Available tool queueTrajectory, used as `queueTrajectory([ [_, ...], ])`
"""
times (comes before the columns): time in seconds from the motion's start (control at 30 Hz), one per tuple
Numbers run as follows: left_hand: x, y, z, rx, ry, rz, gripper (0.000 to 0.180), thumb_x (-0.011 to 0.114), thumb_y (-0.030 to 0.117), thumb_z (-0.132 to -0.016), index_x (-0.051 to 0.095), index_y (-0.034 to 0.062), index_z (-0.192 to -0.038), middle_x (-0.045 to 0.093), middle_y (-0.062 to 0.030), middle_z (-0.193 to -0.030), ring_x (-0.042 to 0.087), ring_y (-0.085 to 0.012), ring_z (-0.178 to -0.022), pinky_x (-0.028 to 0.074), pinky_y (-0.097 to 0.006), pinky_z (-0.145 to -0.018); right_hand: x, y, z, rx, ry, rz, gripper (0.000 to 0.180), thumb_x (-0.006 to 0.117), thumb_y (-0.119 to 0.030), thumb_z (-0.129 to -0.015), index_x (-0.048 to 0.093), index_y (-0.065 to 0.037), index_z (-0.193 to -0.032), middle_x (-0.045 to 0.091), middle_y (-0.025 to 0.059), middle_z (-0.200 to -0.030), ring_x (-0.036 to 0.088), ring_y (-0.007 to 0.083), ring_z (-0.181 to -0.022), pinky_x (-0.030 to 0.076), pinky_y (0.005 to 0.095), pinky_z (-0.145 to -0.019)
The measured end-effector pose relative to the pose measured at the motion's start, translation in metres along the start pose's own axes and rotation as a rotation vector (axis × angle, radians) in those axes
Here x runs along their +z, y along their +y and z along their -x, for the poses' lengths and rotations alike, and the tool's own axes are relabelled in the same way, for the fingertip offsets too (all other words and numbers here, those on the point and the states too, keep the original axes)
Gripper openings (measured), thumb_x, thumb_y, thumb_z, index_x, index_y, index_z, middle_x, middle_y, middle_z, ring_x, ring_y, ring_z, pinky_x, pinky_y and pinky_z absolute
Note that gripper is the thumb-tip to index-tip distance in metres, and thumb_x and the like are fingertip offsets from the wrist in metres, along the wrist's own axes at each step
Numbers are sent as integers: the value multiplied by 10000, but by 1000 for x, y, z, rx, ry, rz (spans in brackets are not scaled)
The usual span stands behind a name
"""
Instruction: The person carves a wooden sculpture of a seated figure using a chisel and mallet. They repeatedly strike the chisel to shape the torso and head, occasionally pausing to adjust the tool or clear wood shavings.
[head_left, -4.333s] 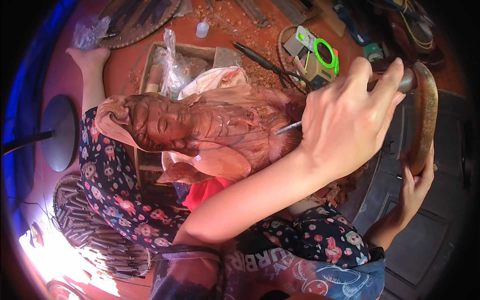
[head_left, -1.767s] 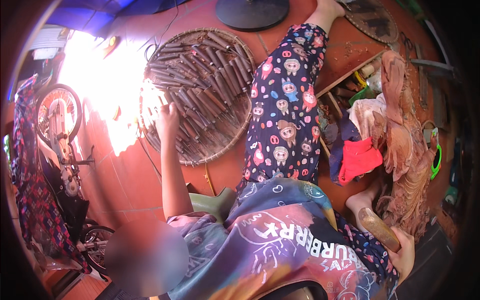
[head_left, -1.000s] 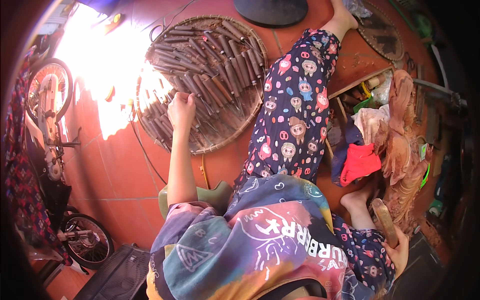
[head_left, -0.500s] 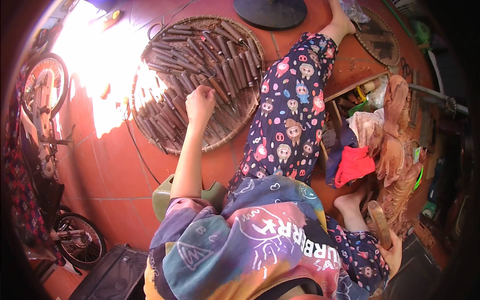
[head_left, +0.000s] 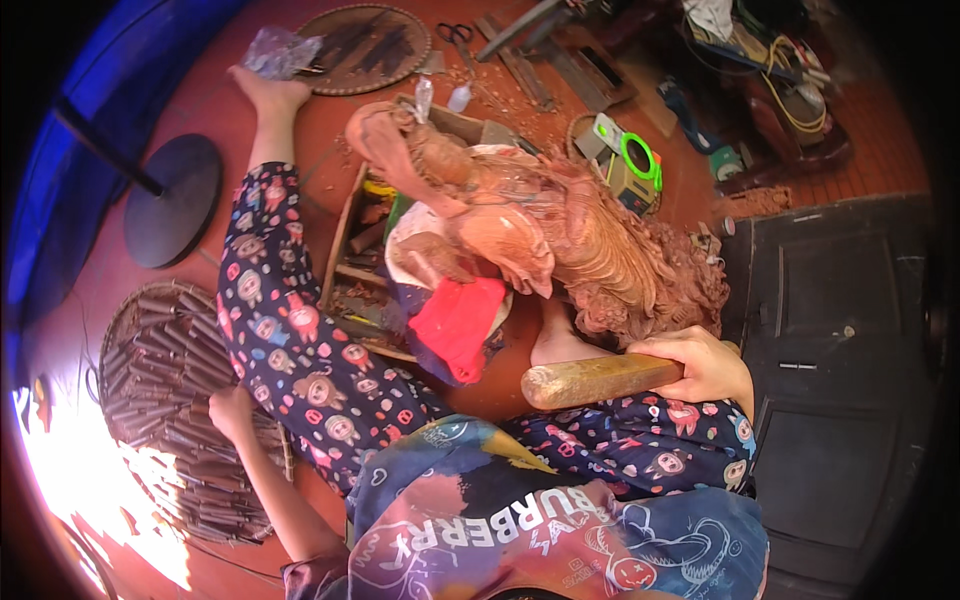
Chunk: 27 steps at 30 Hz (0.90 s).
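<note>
My left hand (head_left: 232,412) is closed at the right side of a round woven tray (head_left: 112,325), over rows of carving chisels (head_left: 165,365) with brown wooden handles. Whether a chisel is in its fingers cannot be made out. My right hand (head_left: 705,365) is wrapped round a thick, worn wooden mallet (head_left: 590,382), held level above my right thigh with its blunt end to the left. Beyond the mallet lies a large reddish wood carving (head_left: 590,240) with flowing folds and a rough base. A red cloth (head_left: 458,325) lies by its near left side.
A wooden box (head_left: 345,225) of odds and ends sits beneath the carving's left end. A black disc-shaped stand base (head_left: 172,200) is at left. Another round tray (head_left: 368,48), scissors (head_left: 455,34) and wood scraps lie far off. A dark panelled board (head_left: 840,380) is at right.
My view has swung to the right, bringing the carving to the middle and the chisel tray to the left. My left hand stays at the chisels; my right still grips the mallet.
</note>
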<state>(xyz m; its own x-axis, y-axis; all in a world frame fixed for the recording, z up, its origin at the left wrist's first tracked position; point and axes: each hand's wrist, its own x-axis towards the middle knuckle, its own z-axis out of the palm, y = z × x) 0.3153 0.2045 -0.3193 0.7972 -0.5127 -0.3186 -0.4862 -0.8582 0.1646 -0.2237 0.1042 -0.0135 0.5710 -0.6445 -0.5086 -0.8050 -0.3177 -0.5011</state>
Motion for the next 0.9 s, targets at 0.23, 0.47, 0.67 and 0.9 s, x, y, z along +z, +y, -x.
queueTrajectory([
  [0.23,1,-63,-37,-102,-565,1037,192,542,137,-816,647,-21,-847,621,-67,-651,605,-138,-582,464,-222,-545,6,-3,24,162,351,-113,512,701,-13,-614,625,-18,-1120,669,170,-1018,659,345,-927,522,359,-813],
  [0.47,-132,50,45,165,-99,1034,255,568,255,-940,595,17,-851,668,-169,-909,646,-210,-784,531,-298,-748,-39,5,48,418,798,-318,490,760,-33,-669,590,26,-1125,606,49,-846,580,109,-757,462,259,-686],
  [0.67,-146,265,169,811,-601,847,195,600,135,-872,597,-14,-998,581,-40,-687,520,-106,-614,411,-252,-575,-46,26,37,336,1145,-536,471,688,-100,-765,479,28,-1167,542,60,-825,514,111,-690,417,235,-624],
  [0.9,-82,398,298,1742,-711,982,289,657,241,-861,567,61,-1068,630,-133,-896,653,-301,-707,527,-396,-611,-21,42,42,375,1263,-596,431,672,-95,-819,478,43,-1178,575,93,-874,562,136,-681,473,260,-604],
])
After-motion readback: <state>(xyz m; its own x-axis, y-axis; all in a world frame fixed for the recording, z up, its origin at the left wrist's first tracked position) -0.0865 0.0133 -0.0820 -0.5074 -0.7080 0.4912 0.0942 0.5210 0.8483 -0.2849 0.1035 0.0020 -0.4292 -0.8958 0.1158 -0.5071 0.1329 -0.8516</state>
